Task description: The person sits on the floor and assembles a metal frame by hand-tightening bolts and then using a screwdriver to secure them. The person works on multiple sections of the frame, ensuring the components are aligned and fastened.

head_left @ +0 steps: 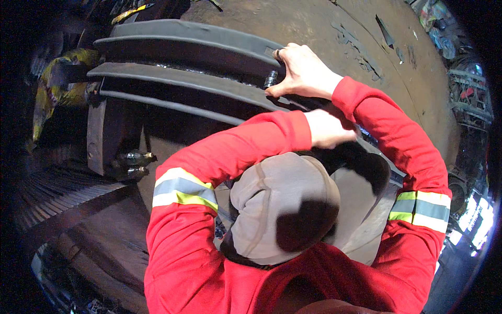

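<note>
Long grey curved metal beams run across from the upper left toward my hands. My right hand grips their right end in a wide C shape, its fingers over the upper edge and its thumb on the lower one. Between thumb and fingers, a small dark shiny ribbed metal piece sits in the gap. My left hand is below and nearer to me, smeared by motion. Its fingers are lost in dark shadow beside the beams, so its grip does not show.
Brown, scuffed ground lies beyond the beams, with dark scraps on it. Two glass bottles lie at the left near a ribbed metal panel. Yellow patterned cloth hangs at the far left. Clutter lines the right side.
</note>
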{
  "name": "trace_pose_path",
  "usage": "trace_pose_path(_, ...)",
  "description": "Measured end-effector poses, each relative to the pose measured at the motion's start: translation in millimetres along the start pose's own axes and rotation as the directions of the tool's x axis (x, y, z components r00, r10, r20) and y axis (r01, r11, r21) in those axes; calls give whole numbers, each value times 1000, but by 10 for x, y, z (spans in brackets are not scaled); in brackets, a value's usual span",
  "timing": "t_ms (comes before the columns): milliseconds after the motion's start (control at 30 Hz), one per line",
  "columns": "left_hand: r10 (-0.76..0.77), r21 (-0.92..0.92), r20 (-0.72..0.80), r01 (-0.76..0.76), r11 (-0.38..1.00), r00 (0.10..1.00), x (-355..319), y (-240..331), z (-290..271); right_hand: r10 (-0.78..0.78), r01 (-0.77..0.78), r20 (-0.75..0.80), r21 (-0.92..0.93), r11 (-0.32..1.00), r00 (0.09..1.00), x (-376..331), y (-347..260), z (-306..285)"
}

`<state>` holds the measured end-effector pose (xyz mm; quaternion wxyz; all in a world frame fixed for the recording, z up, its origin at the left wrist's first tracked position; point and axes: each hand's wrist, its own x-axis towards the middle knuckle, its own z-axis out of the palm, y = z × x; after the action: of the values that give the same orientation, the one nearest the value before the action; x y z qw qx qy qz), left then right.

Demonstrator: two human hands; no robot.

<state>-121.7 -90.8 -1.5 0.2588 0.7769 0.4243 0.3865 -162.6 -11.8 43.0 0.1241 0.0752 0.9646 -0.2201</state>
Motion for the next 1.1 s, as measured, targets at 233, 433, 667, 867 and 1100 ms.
trace_pose_path(233, 219, -14, 72, -219, 976, 973, -223, 403, -773, -23, 23, 23, -9, 1000, 999, 34, -74, -28)
trace_pose_path(433, -318, 105, -112, 329, 938, 942, -1307, 567, -1756, 30, -29, 34, -33, 999, 999, 10, 11, 1)
trace_pose_path(667, -628, 380, -209, 654, 654, 750, -1986, 494, -2000, -68, 73, -88, 60, 996, 994, 3, 21, 43)
trace_pose_path(867, -488, 352, -223, 537, 767, 844, -1916, 203, -2042, -65, 72, -89, 80, 994, 994, 3, 26, 47)
trace_pose_path(1100, -477, 267, -176, 508, 819, 861, -1822, 53, -1990, -65, 72, -144, 44, 996, 987, -7, 29, 65)
